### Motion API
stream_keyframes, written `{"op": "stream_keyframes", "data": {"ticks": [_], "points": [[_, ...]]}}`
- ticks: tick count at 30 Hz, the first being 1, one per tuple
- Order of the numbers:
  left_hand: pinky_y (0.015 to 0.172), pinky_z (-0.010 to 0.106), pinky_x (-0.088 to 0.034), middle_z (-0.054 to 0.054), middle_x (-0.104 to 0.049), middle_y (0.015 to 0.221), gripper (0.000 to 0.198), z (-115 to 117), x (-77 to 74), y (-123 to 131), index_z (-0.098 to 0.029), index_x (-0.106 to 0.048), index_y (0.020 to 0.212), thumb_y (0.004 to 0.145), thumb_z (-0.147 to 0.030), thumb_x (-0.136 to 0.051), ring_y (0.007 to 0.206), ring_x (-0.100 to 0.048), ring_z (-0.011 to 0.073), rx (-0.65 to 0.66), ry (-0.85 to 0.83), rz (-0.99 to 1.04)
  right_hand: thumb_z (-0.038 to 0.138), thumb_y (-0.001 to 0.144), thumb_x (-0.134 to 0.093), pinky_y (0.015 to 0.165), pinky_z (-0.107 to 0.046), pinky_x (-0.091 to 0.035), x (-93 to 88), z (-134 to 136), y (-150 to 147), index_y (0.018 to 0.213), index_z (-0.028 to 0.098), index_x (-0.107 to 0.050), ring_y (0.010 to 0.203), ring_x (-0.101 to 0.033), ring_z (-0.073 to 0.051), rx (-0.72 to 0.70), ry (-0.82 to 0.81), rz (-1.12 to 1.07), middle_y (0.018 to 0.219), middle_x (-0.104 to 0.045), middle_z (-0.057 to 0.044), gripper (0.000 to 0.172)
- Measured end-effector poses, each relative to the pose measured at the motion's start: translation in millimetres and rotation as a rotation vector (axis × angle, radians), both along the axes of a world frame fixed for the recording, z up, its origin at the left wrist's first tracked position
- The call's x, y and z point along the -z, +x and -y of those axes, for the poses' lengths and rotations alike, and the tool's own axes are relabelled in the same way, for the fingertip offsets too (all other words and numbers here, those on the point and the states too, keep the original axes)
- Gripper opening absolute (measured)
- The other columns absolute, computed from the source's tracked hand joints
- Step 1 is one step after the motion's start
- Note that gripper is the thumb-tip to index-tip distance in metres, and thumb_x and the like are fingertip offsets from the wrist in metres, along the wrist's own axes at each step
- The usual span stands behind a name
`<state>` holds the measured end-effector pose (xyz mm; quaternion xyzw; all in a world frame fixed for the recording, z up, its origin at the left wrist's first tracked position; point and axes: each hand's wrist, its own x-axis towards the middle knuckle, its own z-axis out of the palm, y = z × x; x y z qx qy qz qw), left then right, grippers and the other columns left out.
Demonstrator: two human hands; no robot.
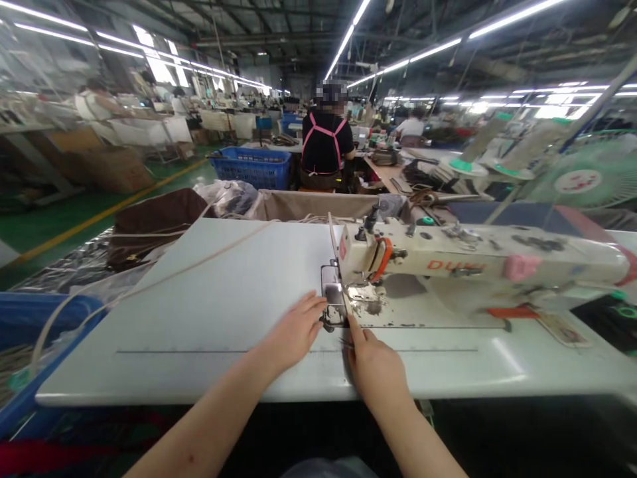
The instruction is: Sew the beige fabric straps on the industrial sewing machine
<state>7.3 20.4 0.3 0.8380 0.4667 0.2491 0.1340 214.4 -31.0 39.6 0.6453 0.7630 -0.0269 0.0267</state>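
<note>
At the near side of the sewing machine (423, 255), the right hand (381, 365) is set with its index finger on a narrow pale strip (347, 303); whether a pinch is closed beneath cannot be told. The left hand (293, 332) is laid left of the needle end, fingers loosely apart, nothing seen gripped. The strip is found straight ahead of the right hand, the nearer one, its long axis run away past the machine's needle end. Beyond the machine, a seated person (326, 149) is seen from behind.
</note>
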Motion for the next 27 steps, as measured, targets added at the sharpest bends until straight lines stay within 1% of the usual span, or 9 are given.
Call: {"op": "stream_keyframes", "data": {"ticks": [3, 6, 8, 11, 13, 15, 18, 21, 27], "points": [[0.128, 0.054, -0.039, 0.011, -0.056, 0.158, 0.049, -3.0, 3.3, 34.1, -0.017, -0.056, 0.148, 0.099, -0.018, -0.053, 0.154, -0.043, 0.0312, -0.004, 0.017, -0.114, 0.016, 0.100, -0.058, 0.069, -0.032, -0.057, 6.5, 1.8, 3.3, 0.160, 0.016, -0.046, 0.086, -0.076, -0.025, -0.001, 0.035, -0.060, 0.113, -0.075, -0.011, 0.061], [0.129, 0.053, -0.036, 0.010, -0.058, 0.157, 0.048, -0.3, 8.2, 46.9, -0.017, -0.055, 0.149, 0.102, -0.014, -0.046, 0.155, -0.041, 0.0291, 0.003, 0.112, -0.158, 0.024, 0.104, -0.057, 0.069, -0.031, -0.055, 17.8, 3.4, 14.7, 0.153, 0.016, -0.052, 0.084, -0.076, -0.024, -0.051, 0.149, -0.224, 0.110, -0.077, -0.011, 0.049], [0.130, 0.051, -0.034, 0.008, -0.059, 0.156, 0.048, 2.8, 11.8, 47.3, -0.018, -0.056, 0.148, 0.102, -0.012, -0.042, 0.155, -0.042, 0.0266, 0.030, 0.175, -0.179, 0.030, 0.108, -0.054, 0.070, -0.030, -0.054, 24.2, 3.2, 25.9, 0.145, 0.018, -0.057, 0.084, -0.076, -0.023, -0.080, 0.235, -0.359, 0.111, -0.077, -0.010, 0.040], [0.130, 0.048, -0.034, 0.008, -0.059, 0.156, 0.046, 6.8, 14.7, 45.6, -0.018, -0.057, 0.148, 0.105, -0.014, -0.041, 0.155, -0.043, 0.0250, 0.042, 0.236, -0.220, 0.030, 0.109, -0.048, 0.069, -0.030, -0.052, 30.9, 0.6, 41.2, 0.130, 0.019, -0.065, 0.080, -0.075, -0.022, -0.056, 0.359, -0.478, 0.104, -0.078, -0.007, 0.029], [0.129, 0.048, -0.035, 0.009, -0.057, 0.158, 0.044, 8.3, 14.7, 46.3, -0.017, -0.056, 0.149, 0.108, -0.020, -0.040, 0.155, -0.043, 0.0254, 0.028, 0.260, -0.243, 0.029, 0.109, -0.044, 0.067, -0.030, -0.050, 34.6, -0.9, 47.2, 0.120, 0.018, -0.068, 0.077, -0.074, -0.021, -0.043, 0.446, -0.498, 0.099, -0.078, -0.006, 0.028], [0.129, 0.048, -0.035, 0.010, -0.056, 0.159, 0.044, 9.1, 14.2, 47.9, -0.016, -0.054, 0.151, 0.110, -0.024, -0.039, 0.155, -0.043, 0.0258, 0.011, 0.271, -0.260, 0.026, 0.109, -0.041, 0.068, -0.029, -0.048, 38.7, -0.9, 49.3, 0.116, 0.018, -0.068, 0.077, -0.072, -0.020, -0.073, 0.503, -0.490, 0.098, -0.077, -0.006, 0.029], [0.130, 0.048, -0.034, 0.010, -0.054, 0.161, 0.045, 9.1, 14.7, 48.9, -0.015, -0.052, 0.152, 0.110, -0.024, -0.038, 0.155, -0.042, 0.0257, 0.003, 0.275, -0.269, 0.023, 0.108, -0.044, 0.071, -0.028, -0.046, 44.8, 1.7, 48.8, 0.117, 0.017, -0.066, 0.077, -0.070, -0.019, -0.131, 0.522, -0.452, 0.096, -0.075, -0.006, 0.024], [0.131, 0.048, -0.032, 0.009, -0.053, 0.161, 0.046, 8.6, 17.4, 47.1, -0.017, -0.049, 0.155, 0.110, -0.023, -0.038, 0.156, -0.040, 0.0249, 0.026, 0.288, -0.257, 0.019, 0.105, -0.047, 0.071, -0.028, -0.044, 48.4, 4.3, 48.0, 0.114, 0.018, -0.065, 0.077, -0.067, -0.018, -0.135, 0.515, -0.450, 0.093, -0.073, -0.005, 0.021], [0.130, 0.049, -0.034, 0.011, -0.054, 0.160, 0.045, 9.0, 19.7, 45.6, -0.014, -0.049, 0.153, 0.111, -0.024, -0.038, 0.155, -0.041, 0.0258, 0.025, 0.299, -0.241, 0.016, 0.102, -0.048, 0.070, -0.029, -0.042, 47.8, 5.7, 47.4, 0.113, 0.018, -0.064, 0.074, -0.062, -0.018, -0.143, 0.536, -0.433, 0.088, -0.069, -0.003, 0.019]]}}
